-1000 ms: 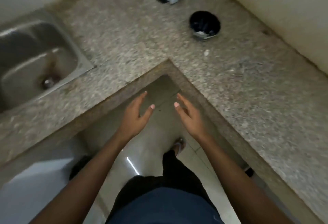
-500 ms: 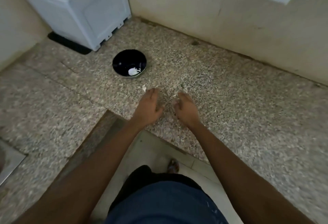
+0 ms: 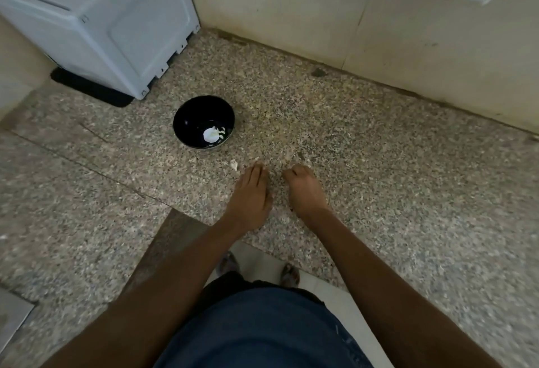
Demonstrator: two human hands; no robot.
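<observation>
Both down low, side by side: left hand [image 3: 250, 195] with fingers straight, tips touching the speckled surface [image 3: 393, 192], holding nothing. Right hand [image 3: 304, 189] has its fingers bent under, so I cannot tell if they pinch anything. White scrap [image 3: 234, 165] lies just beside my left fingertips. Black bowl [image 3: 192, 122] sits beyond, white bits [image 3: 210, 134] inside, near the white appliance [image 3: 116, 26].

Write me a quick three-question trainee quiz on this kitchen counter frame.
1. True or false: the black bowl is empty.
2. Between the left hand and the right hand, which is nearer the white scrap on the counter? A left; B right.
3. Fill in: behind the bowl stands a white ___.
Key: 1 false, white bits lie inside; 2 A; 3 appliance.
</observation>
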